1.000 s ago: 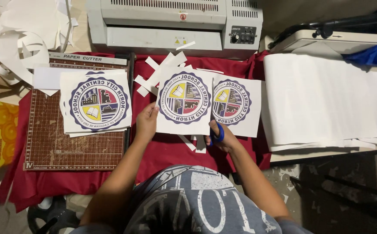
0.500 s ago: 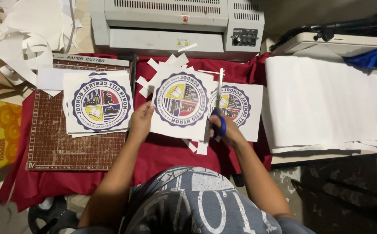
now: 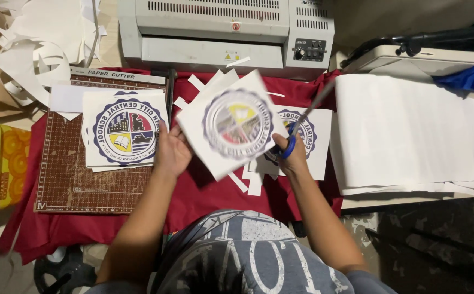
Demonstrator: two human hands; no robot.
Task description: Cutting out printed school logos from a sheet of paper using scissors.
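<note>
White paper sheet printed with a round crest (image 3: 231,124): held tilted above the red cloth (image 3: 204,190), left hand (image 3: 172,152) gripping its left edge; turned since half a second ago. Blue-handled scissors (image 3: 297,130): clasped in right hand (image 3: 292,158). No containers discernible.

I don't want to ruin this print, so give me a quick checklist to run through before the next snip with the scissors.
1. Left hand grips the white sheet with the round printed seal: ok.
2. Right hand holds the blue-handled scissors: ok.
3. Sheet steady: not ok, it is motion-blurred.
4. Blades lined up on the seal's edge: cannot tell, blurred.
5. Left fingers out of the blades' path: ok, they hold the opposite edge.
6. Red cloth beneath free of scraps: not ok, white paper strips lie there.
</note>
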